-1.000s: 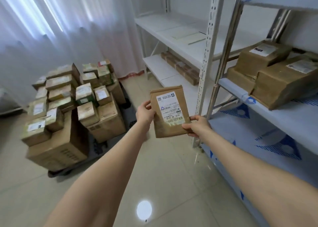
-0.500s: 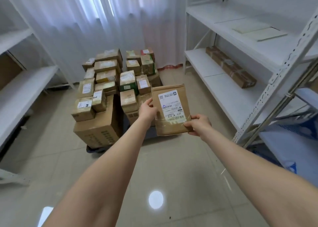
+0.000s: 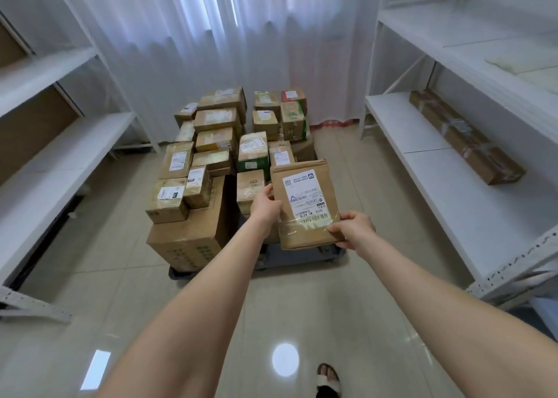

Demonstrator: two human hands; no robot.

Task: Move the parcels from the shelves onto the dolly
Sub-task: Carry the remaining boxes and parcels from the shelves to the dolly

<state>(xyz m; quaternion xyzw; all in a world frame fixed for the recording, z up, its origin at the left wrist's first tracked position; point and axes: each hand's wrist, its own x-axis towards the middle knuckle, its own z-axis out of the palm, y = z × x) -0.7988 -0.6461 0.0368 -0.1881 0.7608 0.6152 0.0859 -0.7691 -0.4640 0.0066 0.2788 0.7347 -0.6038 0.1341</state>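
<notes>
The person stands facing the dolly (image 3: 291, 257), both bare arms stretched forward, holding a flat brown paper parcel (image 3: 302, 231) out in the air in front of it. The left hand (image 3: 265, 207) grips the parcel's left edge about halfway up, thumb on the front face. The right hand (image 3: 353, 230) pinches its lower right corner, fingers curled round the edge. The parcel is upright and slightly tilted, its white shipping label (image 3: 305, 198) facing the person, with a band of clear tape across the lower part. It hovers over the near right part of the dolly and touches none of the boxes there.

The dolly sits low on the tiled floor (image 3: 302, 307) and is loaded with many cardboard parcels (image 3: 216, 134) stacked in rows. A large carton (image 3: 190, 240) stands at the near left corner with smaller boxes on top. A green-printed box (image 3: 253, 157) sits just behind the held parcel.

White metal shelving (image 3: 453, 204) runs along the right side, and a long taped brown parcel (image 3: 465, 136) lies on its lower shelf. More white shelving (image 3: 45, 162) lines the left. A sheer white curtain (image 3: 211, 35) hangs behind the dolly. A sandalled foot (image 3: 327, 378) shows at the bottom edge.
</notes>
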